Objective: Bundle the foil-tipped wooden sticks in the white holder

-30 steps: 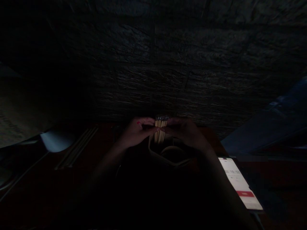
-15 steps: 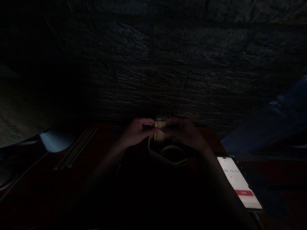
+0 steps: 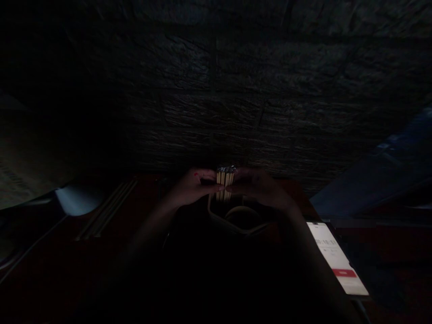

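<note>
A bundle of thin pale sticks (image 3: 225,179) with dark, shiny tips stands upright between my hands. My left hand (image 3: 194,185) grips it from the left, thumb in front, with a red mark showing near the base of the fingers. From the right, my right hand (image 3: 259,186) closes on the same bundle, its thumb near the left one. Below the sticks is an open container (image 3: 216,216) with a pale rim and a round shape inside. The sticks' lower ends reach down towards its dark inside, and I cannot tell whether they touch it.
A lit phone (image 3: 339,258) showing a running timer lies at the right. Several long thin rods (image 3: 106,209) lie on the dark reddish table (image 3: 141,198) at the left, near a pale curved object (image 3: 79,200). A rough brick wall (image 3: 216,108) rises behind. The scene is very dark.
The bundle and both thumbs have shifted slightly downward, and the shiny tips have changed their tilt a little. Both hands keep their grip on the sticks.
</note>
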The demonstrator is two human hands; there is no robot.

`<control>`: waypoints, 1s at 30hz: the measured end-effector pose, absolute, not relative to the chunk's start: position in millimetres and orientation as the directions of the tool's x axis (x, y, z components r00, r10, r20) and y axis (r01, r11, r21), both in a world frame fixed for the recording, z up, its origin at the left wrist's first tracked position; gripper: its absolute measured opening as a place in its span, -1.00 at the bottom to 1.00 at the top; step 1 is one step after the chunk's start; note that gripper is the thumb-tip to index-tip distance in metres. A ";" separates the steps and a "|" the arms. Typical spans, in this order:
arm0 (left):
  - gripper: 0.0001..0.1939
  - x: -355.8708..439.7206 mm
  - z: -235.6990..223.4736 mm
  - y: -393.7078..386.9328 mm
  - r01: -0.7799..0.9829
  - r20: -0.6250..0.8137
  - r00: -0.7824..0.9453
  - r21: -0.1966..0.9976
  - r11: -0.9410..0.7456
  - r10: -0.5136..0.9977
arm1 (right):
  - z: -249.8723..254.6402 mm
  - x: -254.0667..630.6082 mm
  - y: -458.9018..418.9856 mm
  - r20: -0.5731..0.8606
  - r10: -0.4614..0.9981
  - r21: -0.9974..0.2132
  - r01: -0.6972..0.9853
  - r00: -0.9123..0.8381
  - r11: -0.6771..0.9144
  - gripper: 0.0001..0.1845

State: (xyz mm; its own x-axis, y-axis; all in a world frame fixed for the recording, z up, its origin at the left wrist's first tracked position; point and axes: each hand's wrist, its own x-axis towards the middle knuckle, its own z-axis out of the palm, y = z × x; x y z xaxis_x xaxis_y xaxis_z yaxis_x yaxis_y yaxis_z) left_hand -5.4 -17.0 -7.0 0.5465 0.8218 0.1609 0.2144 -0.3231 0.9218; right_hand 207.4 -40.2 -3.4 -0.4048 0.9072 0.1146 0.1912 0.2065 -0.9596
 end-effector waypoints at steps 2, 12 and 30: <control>-0.77 -6.8 -5.8 -17.3 0.218 0.150 0.550 0.924 -0.314 0.822 | 0.7 208.2 -42.2 0.081 0.910 -0.964 0.200 -0.406 0.175 -0.76; -0.75 -11.3 -2.4 -17.9 0.242 0.199 0.515 0.899 -0.364 0.833 | 8.3 211.6 -46.0 0.065 0.921 -0.961 0.224 -0.384 0.161 -0.62; -0.76 -10.1 -3.2 -20.2 0.273 0.241 0.426 0.885 -0.378 0.872 | -0.7 200.9 -43.1 0.215 0.910 -0.903 0.283 -0.355 0.324 -0.71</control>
